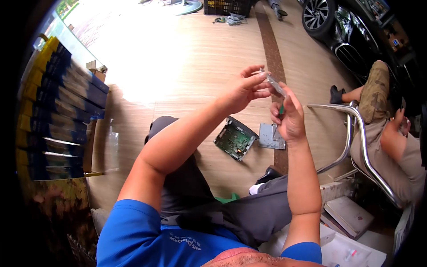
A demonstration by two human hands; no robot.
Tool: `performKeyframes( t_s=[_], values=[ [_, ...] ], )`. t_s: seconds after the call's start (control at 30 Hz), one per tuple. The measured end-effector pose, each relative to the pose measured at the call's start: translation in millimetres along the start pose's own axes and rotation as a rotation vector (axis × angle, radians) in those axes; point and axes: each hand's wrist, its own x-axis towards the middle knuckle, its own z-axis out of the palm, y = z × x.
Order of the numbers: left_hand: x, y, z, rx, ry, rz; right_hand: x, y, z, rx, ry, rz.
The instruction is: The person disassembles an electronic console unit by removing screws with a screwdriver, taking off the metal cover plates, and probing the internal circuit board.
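Note:
My left hand is raised in front of me and pinches one end of a small clear plastic bag. The bag's other end is at the fingers of my right hand. Tucked in the right palm is a screwdriver with a green handle, its thin shaft pointing down. What the bag contains is too small to make out. On the floor below lies an opened electronic unit in a black housing, with its green circuit board showing. Right beside it is a flat grey metal plate.
Another person sits at the right, by a chair with chromed tubes. Behind is a dark car. Blue and yellow boxes are stacked at the left. A black crate stands far off; a white tray is near my right elbow.

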Motion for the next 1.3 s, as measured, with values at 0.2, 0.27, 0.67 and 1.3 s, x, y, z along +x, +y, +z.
performKeyframes(
  t_s=[0.2,0.27,0.67,1.3],
  values=[
    [-3.8,3.5,5.2,0.058,0.06,-0.002,1.8,1.1,-1.9,0.017,-0.047,0.041],
    [-3.7,2.1,5.5,0.087,0.16,0.009,3.0,2.9,-2.5,-0.016,0.01,0.058],
    [3.9,-5.8,-5.2,0.399,0.465,-0.009,1.4,-4.1,-2.5,-1.152,0.232,-0.388],
    [23.4,-14.5,-10.8,0.784,0.511,0.025,-8.2,-1.7,6.9,-1.735,-0.018,-0.417]
  ],
)
